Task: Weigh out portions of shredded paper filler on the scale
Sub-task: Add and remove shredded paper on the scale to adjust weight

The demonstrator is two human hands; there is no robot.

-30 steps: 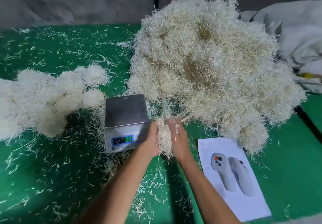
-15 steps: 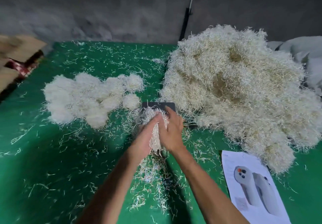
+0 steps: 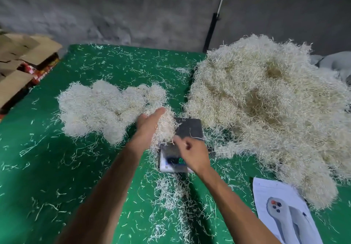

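A small steel scale [image 3: 190, 130] stands mid-table, its top bare and its lit display partly behind my right hand. My left hand [image 3: 149, 127] holds a wad of shredded paper [image 3: 165, 127] over the scale's left edge, the wad bulging out on the palm side. Just right of the wad's lower strands, my right hand [image 3: 190, 155] hovers over the scale's front with its fingers loosely curled and nothing in them. The big heap of shredded paper [image 3: 266, 110] fills the right side. A cluster of rounded paper portions [image 3: 102, 107] lies to the left.
The green table [image 3: 47, 167] is strewn with loose shreds, thickest in front of the scale. A printed sheet [image 3: 281, 205] lies at the front right. Cardboard boxes [image 3: 22, 57] sit off the left edge, white fabric [image 3: 338, 63] at the far right, and a pole [image 3: 210, 32] behind.
The wad, first pressed between both hands beside the scale, has travelled left over it. My right hand has let go and dropped back; my left hand carries the wad alone.
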